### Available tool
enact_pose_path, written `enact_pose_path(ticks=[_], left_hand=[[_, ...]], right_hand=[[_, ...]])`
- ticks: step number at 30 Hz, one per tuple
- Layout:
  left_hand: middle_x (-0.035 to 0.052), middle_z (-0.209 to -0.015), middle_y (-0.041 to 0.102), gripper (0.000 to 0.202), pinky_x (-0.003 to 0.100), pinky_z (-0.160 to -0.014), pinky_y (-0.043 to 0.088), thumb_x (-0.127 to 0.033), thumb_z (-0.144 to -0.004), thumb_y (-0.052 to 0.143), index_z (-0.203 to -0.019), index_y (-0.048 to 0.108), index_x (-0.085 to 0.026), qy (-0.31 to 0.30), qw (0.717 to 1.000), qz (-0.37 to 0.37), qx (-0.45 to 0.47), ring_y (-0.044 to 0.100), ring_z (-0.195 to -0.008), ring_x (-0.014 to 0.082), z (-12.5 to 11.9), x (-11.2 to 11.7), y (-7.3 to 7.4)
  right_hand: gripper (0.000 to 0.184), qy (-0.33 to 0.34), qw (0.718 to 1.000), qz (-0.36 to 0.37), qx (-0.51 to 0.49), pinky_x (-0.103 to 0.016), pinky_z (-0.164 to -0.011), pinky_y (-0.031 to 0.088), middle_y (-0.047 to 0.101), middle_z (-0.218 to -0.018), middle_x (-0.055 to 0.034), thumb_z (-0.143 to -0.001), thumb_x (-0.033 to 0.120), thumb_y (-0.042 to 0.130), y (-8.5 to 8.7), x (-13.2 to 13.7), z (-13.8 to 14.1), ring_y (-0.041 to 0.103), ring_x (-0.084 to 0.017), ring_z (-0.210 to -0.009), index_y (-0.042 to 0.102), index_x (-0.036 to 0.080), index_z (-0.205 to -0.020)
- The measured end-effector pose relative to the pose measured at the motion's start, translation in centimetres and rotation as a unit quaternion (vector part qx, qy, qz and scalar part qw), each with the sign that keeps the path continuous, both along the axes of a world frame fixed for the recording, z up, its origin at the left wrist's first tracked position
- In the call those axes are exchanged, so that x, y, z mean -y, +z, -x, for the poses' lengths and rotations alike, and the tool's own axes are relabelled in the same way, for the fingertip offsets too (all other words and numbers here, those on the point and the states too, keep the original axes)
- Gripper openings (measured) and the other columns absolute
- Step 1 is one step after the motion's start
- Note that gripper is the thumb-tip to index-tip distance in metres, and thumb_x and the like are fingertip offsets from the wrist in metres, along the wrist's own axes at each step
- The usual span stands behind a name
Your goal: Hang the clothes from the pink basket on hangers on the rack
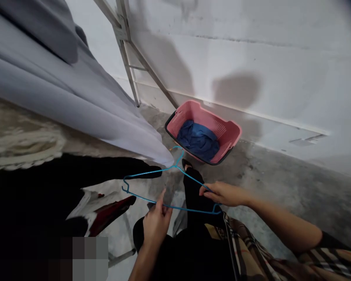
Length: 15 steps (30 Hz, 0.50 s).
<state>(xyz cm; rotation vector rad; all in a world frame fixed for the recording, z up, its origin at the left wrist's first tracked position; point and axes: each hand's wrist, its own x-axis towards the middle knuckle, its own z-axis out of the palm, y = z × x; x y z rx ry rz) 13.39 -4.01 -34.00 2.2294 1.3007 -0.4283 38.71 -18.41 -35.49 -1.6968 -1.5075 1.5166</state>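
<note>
A thin blue wire hanger point(152, 173) is held flat in front of me. My left hand point(155, 222) pinches its bottom bar near the middle. My right hand point(224, 194) is closed round the hanger's right shoulder, just above a checked garment point(251, 249) draped over my lap. My black-clad leg and foot point(193, 195) stretch out under the hanger.
A pink laundry basket point(231, 134) with blue cloth point(198, 139) stands on the concrete floor by the white wall. Grey, cream and black garments point(61, 89) hang at the left. A metal rack's legs point(128, 66) rise behind the basket.
</note>
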Motion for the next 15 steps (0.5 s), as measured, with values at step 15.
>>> enact_pose_path(ticks=[15], left_hand=[[0.0067, -0.093, 0.076, 0.036, 0.029, -0.081, 0.057, -0.044, -0.089, 0.055, -0.104, 0.075, -0.019, 0.002, 0.974, 0.122, 0.193, 0.072, -0.088, 0.0205, 0.0, -2.5, -6.2]], right_hand=[[0.046, 0.110, 0.985, 0.078, -0.109, -0.022, -0.070, 0.048, 0.070, -0.099, -0.0065, -0.089, 0.042, 0.058, -3.9, -6.7, -8.9, 0.064, -0.014, -0.078, 0.065, 0.014, -0.124]])
